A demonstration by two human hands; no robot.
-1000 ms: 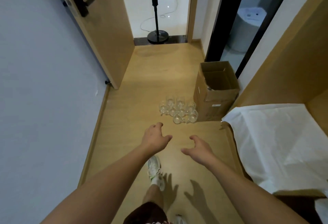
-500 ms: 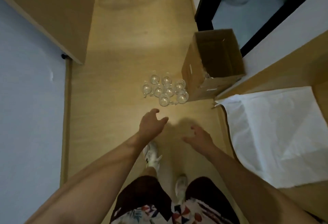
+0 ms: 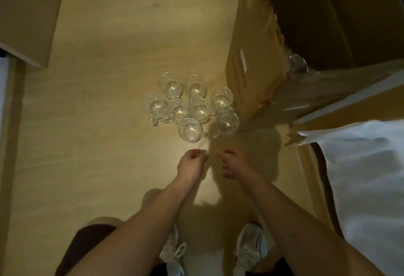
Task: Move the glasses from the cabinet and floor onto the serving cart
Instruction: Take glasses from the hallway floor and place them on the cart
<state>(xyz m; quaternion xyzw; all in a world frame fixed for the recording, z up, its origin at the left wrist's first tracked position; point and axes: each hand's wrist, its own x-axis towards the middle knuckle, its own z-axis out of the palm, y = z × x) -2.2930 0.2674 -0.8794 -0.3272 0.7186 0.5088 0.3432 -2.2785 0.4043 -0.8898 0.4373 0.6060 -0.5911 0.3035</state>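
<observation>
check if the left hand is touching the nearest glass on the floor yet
Apart. The head view shows bare floor between the left hand and the nearest glass; its loosely curled fingers hold nothing.

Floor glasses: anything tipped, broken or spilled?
Nothing stands out. The glass mugs stand upright in a tight cluster on the floor beside the cardboard box; no shards or liquid visible.

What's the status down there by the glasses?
Left hand and right hand empty, near floor. Glasses untouched. Cardboard box beside them.
</observation>
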